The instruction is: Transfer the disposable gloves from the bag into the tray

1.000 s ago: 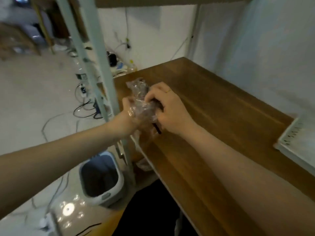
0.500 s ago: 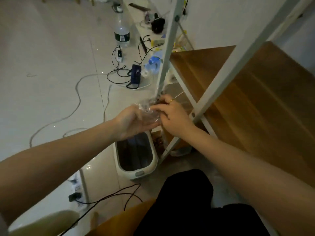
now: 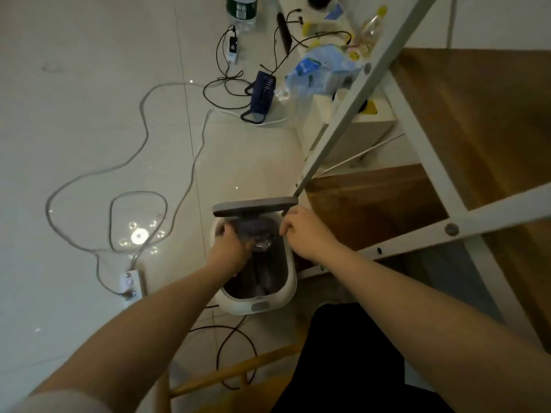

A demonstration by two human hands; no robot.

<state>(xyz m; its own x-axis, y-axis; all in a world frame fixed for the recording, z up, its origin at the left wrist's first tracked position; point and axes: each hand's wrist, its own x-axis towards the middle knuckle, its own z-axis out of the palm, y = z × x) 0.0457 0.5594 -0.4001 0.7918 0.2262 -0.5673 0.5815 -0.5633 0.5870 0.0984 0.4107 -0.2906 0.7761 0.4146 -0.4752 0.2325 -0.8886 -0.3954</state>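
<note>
1. Head view: I see the hands have left the surface (image 3: 492, 120) for the floor bin (image 3: 259, 305). Left hand (image 3: 231, 248) grips the crumpled clear bag (image 3: 262, 242) inside its mouth (emptied, I judge); right hand (image 3: 304, 231), loosely curled, holds nothing.
2. Raised lid (image 3: 253, 206) crowds the opening; cables (image 3: 143, 126) trail nearby. Tray not visible.
</note>
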